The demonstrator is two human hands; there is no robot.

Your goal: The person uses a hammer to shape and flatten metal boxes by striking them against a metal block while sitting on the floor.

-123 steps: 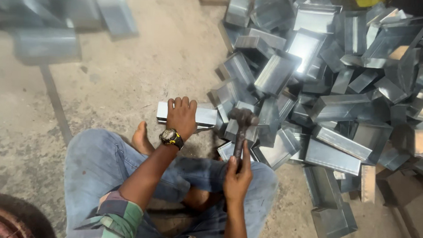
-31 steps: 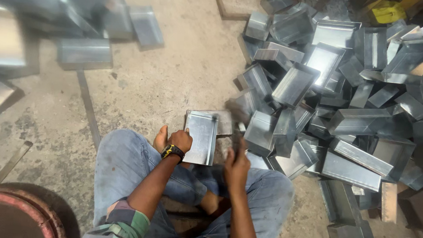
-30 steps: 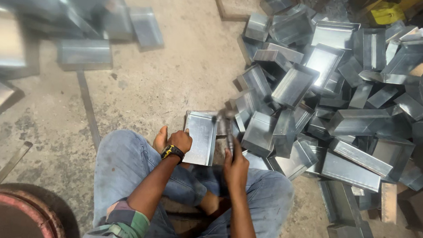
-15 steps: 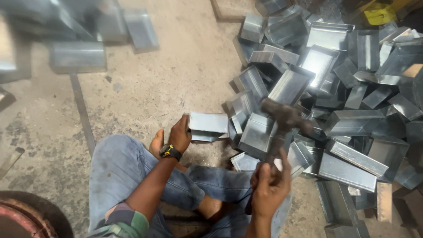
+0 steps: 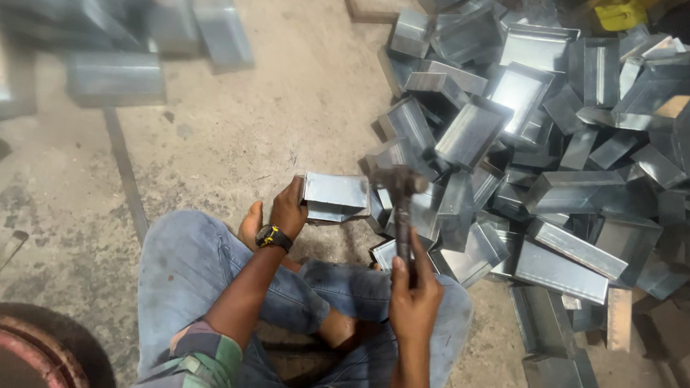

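Note:
I sit on a concrete floor in blue jeans with my legs folded. My left hand (image 5: 290,209), with a black wristwatch on its wrist, grips the left end of a folded sheet-metal box piece (image 5: 335,197) that rests on the floor in front of me. My right hand (image 5: 414,286) is closed around the handle of a hammer (image 5: 400,191). The hammer head is motion-blurred and sits just right of the metal piece, close above the floor.
A large heap of similar galvanised sheet-metal boxes (image 5: 553,126) covers the floor to the right and far right. More metal pieces (image 5: 117,40) lie blurred at upper left. A dark round rim (image 5: 30,351) is at lower left. A yellow object (image 5: 620,13) sits at the top right.
The hammer has swung down from its raised position toward the metal piece. My left hand keeps the piece lying flat, after holding it upright one second ago.

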